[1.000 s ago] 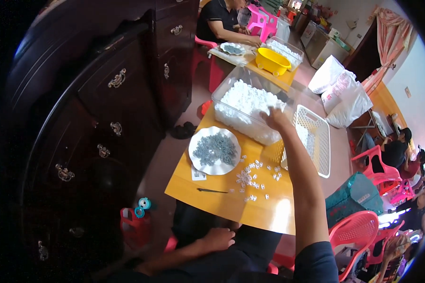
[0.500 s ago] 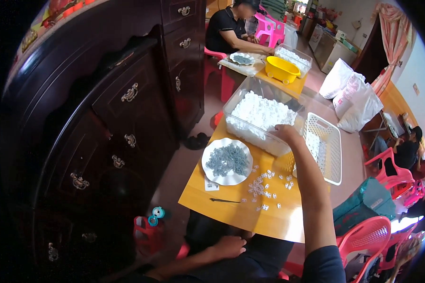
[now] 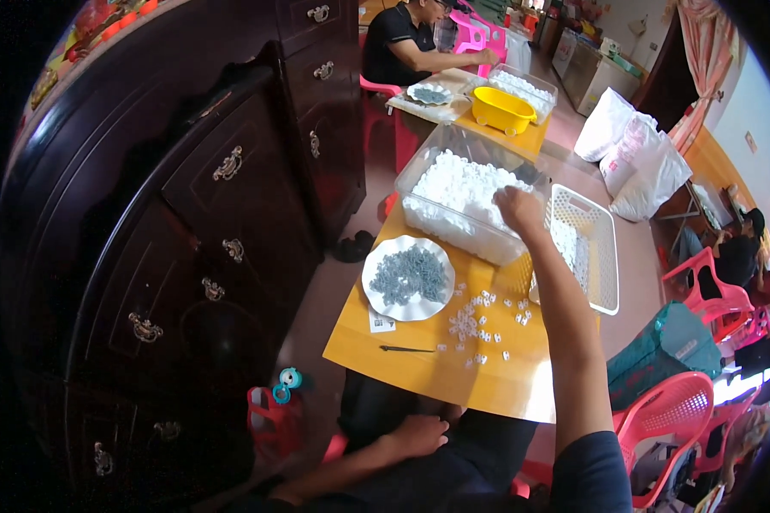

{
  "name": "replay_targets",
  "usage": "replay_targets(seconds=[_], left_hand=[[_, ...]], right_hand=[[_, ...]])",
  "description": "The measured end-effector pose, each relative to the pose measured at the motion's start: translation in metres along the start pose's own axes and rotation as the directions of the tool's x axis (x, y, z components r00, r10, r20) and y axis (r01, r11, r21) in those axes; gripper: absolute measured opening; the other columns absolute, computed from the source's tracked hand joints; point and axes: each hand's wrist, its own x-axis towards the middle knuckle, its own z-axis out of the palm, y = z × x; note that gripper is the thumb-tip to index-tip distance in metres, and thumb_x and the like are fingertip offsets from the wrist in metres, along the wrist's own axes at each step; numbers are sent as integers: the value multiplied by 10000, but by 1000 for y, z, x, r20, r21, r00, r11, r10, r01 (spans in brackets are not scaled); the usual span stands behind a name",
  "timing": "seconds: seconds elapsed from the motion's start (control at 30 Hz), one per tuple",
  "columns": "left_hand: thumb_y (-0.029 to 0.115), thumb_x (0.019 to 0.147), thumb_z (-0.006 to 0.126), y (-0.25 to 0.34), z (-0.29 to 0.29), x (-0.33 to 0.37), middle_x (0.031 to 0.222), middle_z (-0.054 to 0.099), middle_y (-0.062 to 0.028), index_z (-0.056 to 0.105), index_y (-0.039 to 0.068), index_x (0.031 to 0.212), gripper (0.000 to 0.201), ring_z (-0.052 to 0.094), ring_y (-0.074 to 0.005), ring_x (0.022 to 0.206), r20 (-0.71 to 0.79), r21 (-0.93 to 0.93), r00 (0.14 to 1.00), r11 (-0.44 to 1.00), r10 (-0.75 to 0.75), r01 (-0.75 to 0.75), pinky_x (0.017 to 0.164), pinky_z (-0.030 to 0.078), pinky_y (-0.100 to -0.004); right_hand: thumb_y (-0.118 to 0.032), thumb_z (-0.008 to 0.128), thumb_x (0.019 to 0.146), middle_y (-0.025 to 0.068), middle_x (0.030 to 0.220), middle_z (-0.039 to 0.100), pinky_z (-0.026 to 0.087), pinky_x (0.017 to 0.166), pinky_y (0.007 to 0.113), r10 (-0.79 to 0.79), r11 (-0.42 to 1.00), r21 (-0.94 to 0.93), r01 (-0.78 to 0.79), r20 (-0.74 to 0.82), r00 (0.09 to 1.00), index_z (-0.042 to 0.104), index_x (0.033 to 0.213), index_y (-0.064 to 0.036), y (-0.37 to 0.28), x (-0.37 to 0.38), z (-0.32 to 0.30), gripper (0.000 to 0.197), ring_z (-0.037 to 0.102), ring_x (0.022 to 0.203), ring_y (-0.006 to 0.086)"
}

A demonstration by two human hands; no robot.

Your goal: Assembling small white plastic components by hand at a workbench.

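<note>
Over the near right corner of a clear plastic bin [image 3: 419,184] full of small white plastic pieces [image 3: 462,184], my right hand [image 3: 518,208] is closed, fingers bent down toward the pieces. Its fingertips are hidden, so what they hold cannot be made out. My left hand [image 3: 421,434] lies on my lap below the table edge, fingers curled in, with nothing visible in it. On the wooden table [image 3: 359,333] stands a scalloped white plate [image 3: 370,286] heaped with small grey pieces [image 3: 411,275]. Loose white pieces [image 3: 465,323] are scattered beside it, near a thin dark tool [image 3: 406,349].
A white basket [image 3: 608,256] with white pieces stands right of the bin. Beyond are a yellow tub [image 3: 503,109], another clear bin [image 3: 546,97] and a seated co-worker [image 3: 393,43]. A dark cabinet [image 3: 188,282] flanks the left; pink chairs [image 3: 672,419] and white sacks [image 3: 646,175] are at right.
My right hand has shifted up and farther over the bin, its fingers now bent down. My left hand stays on my lap. The co-worker's hand has lifted from the far bin.
</note>
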Motion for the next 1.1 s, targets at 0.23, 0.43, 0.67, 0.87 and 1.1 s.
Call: replay_targets(seconds=[0.23,0.43,0.67,0.87,1.1], left_hand=[[292,910,661,0,-8,0,997,700,-190,695,37,1002,273,693,-396,936,-21,13,1000,1000,-2,2,809,566,-519],[275,911,664,13,-25,-4,997,693,-189,687,34,975,250,688,-397,961,-10,2,999,999,-37,37,845,558,-522],[277,942,635,18,-28,-5,1009,679,-201,671,27,999,259,673,-412,968,30,15,999,999,-30,30,847,544,-532],[277,938,637,11,-24,-7,1000,682,-196,675,31,1002,258,674,-405,967,-1,16,999,999,-33,33,847,542,-527],[284,919,658,13,-27,-4,1003,690,-184,677,38,969,252,681,-392,977,9,21,999,998,-53,53,846,553,-522]], right_hand=[[-394,598,1021,66,693,650,447,584,322,200,843,533,-78,-175,964,707,950,-18,-62,-65,-101,398,593,629,130],[-315,592,1023,28,703,617,439,578,289,343,791,568,-230,-99,934,678,975,15,-37,-198,-76,344,557,644,109],[-234,629,1015,156,693,609,466,589,353,452,799,525,-292,-206,868,681,986,-22,0,-285,-4,220,578,604,180],[-200,674,958,159,769,654,511,608,407,280,928,316,-199,-236,931,678,956,-62,-14,-288,-6,138,644,653,334],[-165,703,919,147,908,642,513,729,445,129,986,129,-104,-202,971,675,1021,-75,-18,-296,-12,139,634,829,363]])
